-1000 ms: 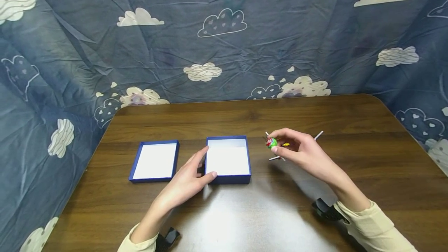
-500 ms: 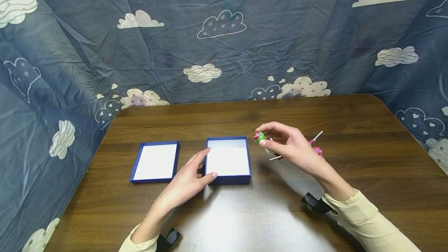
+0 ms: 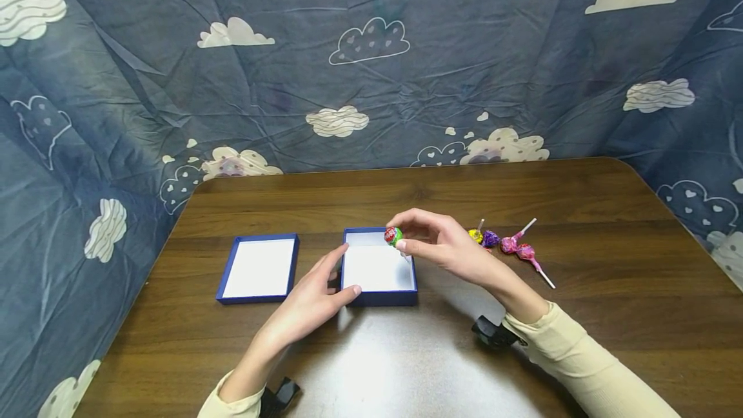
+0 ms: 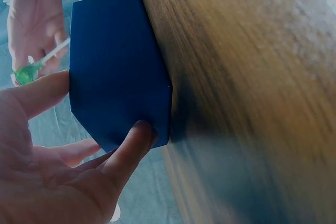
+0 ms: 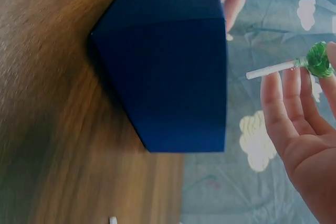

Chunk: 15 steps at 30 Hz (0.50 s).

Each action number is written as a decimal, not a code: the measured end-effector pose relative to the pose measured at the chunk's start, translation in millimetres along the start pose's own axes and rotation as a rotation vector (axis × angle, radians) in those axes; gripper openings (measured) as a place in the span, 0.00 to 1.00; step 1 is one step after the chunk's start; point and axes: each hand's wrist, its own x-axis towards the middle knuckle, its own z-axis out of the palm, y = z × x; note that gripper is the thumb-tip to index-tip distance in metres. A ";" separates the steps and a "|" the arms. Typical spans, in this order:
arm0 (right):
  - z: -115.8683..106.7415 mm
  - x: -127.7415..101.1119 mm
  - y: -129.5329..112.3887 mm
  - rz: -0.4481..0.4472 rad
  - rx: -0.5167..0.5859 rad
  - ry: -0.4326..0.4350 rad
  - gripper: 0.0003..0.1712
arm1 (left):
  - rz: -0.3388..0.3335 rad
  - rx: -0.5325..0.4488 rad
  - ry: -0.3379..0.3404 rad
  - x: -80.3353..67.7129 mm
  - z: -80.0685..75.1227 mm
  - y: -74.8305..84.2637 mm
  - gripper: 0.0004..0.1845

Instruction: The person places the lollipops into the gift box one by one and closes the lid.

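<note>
A green and red wrapped lollipop (image 3: 392, 236) is pinched at its candy end between the thumb and fingers of my right hand (image 3: 458, 247). It hangs over the open blue box (image 3: 383, 298), whose inside is white. In the right wrist view, the white stick of the lollipop (image 5: 318, 60) points toward the box (image 5: 173, 87). My left hand (image 3: 310, 305) holds the box at its left side. Its thumb lies against the near wall in the head view, and another finger touches the rim farther back.
Left of the box lies its shallow blue lid (image 3: 259, 268), white side up. On the table to the right are several more lollipops, including a yellow one (image 3: 476, 235), a purple one (image 3: 491, 238) and a pink one (image 3: 509, 245). A cloud-print cloth (image 3: 371, 95) hangs behind the table.
My right hand has carried the green and red lollipop leftward from the pile to above the box, uncovering the other lollipops. My left hand has stayed at the box.
</note>
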 end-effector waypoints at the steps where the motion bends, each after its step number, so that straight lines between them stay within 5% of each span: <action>1: 1.9 2.1 1.2 0.004 0.004 -0.011 0.15 | 0.000 -0.002 -0.002 0.0 0.0 0.0 0.40; 15: 17.5 38.5 17.0 0.075 -0.150 -0.241 0.16 | -0.003 -0.009 -0.004 0.8 -0.3 -2.3 0.40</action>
